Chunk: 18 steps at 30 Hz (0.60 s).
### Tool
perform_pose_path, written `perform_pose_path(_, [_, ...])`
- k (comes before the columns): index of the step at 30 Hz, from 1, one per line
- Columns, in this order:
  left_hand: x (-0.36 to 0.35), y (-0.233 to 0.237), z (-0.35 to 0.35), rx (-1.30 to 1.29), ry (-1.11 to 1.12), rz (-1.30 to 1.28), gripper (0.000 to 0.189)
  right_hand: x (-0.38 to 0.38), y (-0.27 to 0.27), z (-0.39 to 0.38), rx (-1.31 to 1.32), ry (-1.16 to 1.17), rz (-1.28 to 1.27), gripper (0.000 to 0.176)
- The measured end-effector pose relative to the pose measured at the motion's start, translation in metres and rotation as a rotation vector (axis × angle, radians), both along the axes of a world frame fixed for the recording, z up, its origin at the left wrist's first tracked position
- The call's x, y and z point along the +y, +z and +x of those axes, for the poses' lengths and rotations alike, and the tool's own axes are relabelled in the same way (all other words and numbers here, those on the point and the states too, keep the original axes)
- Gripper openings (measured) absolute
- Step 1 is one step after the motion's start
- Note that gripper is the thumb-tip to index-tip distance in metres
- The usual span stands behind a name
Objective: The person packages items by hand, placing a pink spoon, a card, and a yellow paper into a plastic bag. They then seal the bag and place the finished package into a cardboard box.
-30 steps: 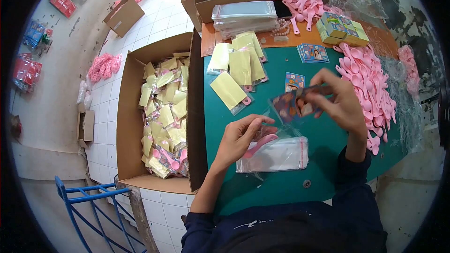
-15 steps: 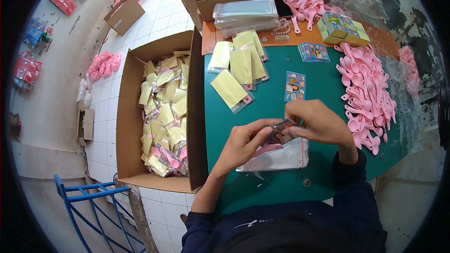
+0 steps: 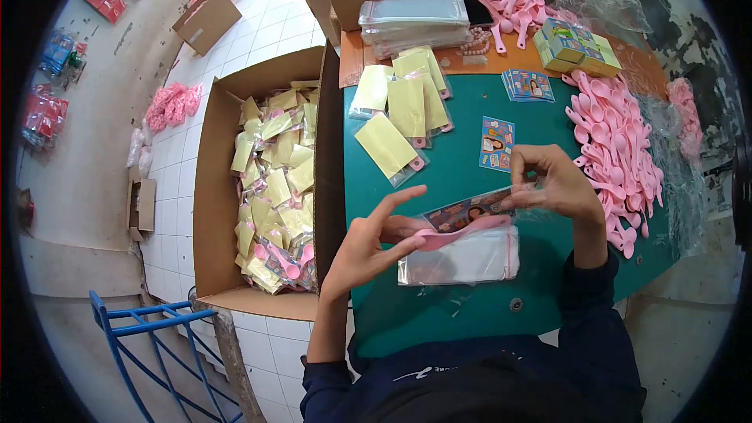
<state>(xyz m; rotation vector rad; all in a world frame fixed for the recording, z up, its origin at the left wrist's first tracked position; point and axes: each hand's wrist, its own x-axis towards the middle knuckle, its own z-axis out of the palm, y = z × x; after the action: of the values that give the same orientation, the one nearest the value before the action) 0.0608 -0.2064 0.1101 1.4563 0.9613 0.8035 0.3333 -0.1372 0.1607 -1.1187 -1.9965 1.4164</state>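
Note:
A printed card (image 3: 468,211) and a pink measuring spoon (image 3: 464,231) are held together over the table, with clear plastic showing around the card's right end. My left hand (image 3: 364,247) grips the left end, its thumb on the spoon and its index finger stretched out above. My right hand (image 3: 558,182) pinches the right end of the card and its clear plastic between thumb and fingers. Directly below lies a stack of clear plastic bags (image 3: 462,260). Just beyond my right hand, a single blue printed card (image 3: 497,143) rests on the green tabletop (image 3: 470,317).
Left of the table stands a cardboard box (image 3: 332,188) of filled packets. Several finished packets (image 3: 384,145) lie at the table's back left. A heap of pink spoons (image 3: 615,141) covers the right side. Card bundles (image 3: 576,45) and more bags (image 3: 413,17) sit behind.
My hands have moved apart, and the card, bunched between them before, is now stretched out flat with the spoon along its near edge. My left index finger has lifted.

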Motion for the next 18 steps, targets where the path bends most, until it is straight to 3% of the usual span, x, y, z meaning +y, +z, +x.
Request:
perform_pose_path(4, [-0.002, 0.000, 0.000, -0.006, 0.118, -0.021, 0.058, -0.007, -0.005, -0.005, 0.082, -0.054, -0.287, 0.019])
perform_pose_path(7, [-0.004, -0.001, 0.003, -0.066, 0.082, -0.047, 0.059, -0.011, -0.015, -0.007, 0.121, -0.074, -0.255, 0.019])
perform_pose_path(11, [-0.005, 0.003, 0.009, 0.083, 0.016, -0.038, 0.065, -0.013, -0.033, -0.007, 0.214, -0.091, -0.156, 0.020])
perform_pose_path(14, [-0.008, -0.022, 0.020, 0.245, 0.411, 0.251, 0.066, -0.021, -0.018, -0.016, -0.075, -0.298, 0.052, 0.019])
perform_pose_path(15, [-0.012, -0.025, 0.020, 0.178, 0.342, 0.148, 0.061, -0.023, -0.021, -0.016, -0.014, -0.264, 0.017, 0.023])
perform_pose_path(18, [-0.029, -0.034, 0.028, -0.254, 0.051, -0.421, 0.058, -0.034, -0.025, -0.027, -0.074, 0.145, 0.213, 0.034])
